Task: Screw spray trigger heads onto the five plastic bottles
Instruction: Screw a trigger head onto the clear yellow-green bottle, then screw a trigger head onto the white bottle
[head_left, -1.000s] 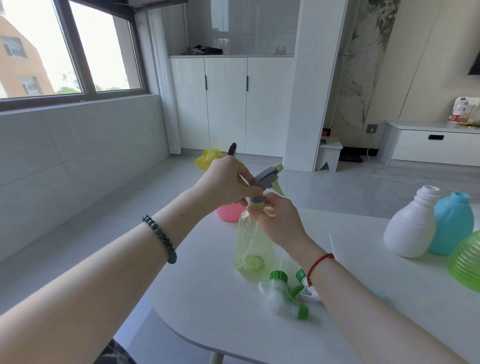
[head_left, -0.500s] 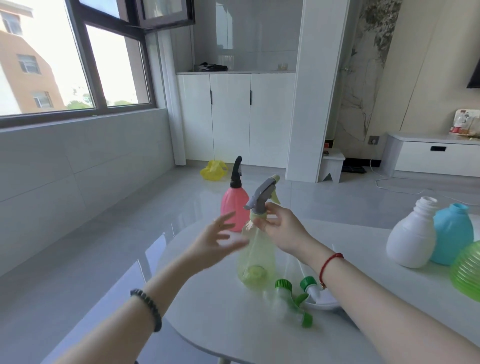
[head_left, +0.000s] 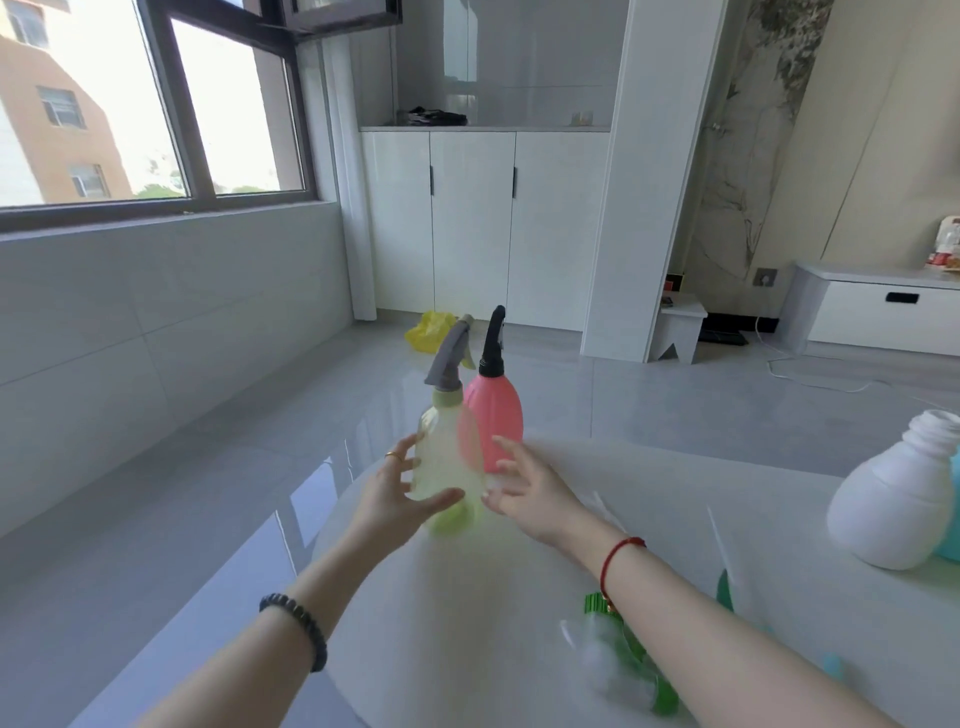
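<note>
A translucent yellow-green bottle (head_left: 447, 462) with a grey trigger head (head_left: 449, 358) screwed on is tilted slightly, just in front of a pink bottle (head_left: 496, 410) that carries a black head. My left hand (head_left: 395, 493) wraps the yellow-green bottle's lower body, thumb across the front. My right hand (head_left: 524, 488) hovers just right of it with fingers spread, holding nothing. A white bottle (head_left: 893, 499) with a bare threaded neck stands at the right, a blue bottle (head_left: 955, 512) partly cut off behind it. Loose trigger heads with green collars (head_left: 623, 660) lie under my right forearm.
Everything sits on a white round-edged table (head_left: 467, 623); its left edge runs close to my left forearm. Thin white dip tubes (head_left: 719, 530) lie on the table between my right hand and the white bottle. Grey floor, white cabinets and a yellow bag lie beyond.
My right hand has let go of the bottle's neck and opened. My left hand has taken the bottle's body, and the bottle now sits further out, beside the pink bottle.
</note>
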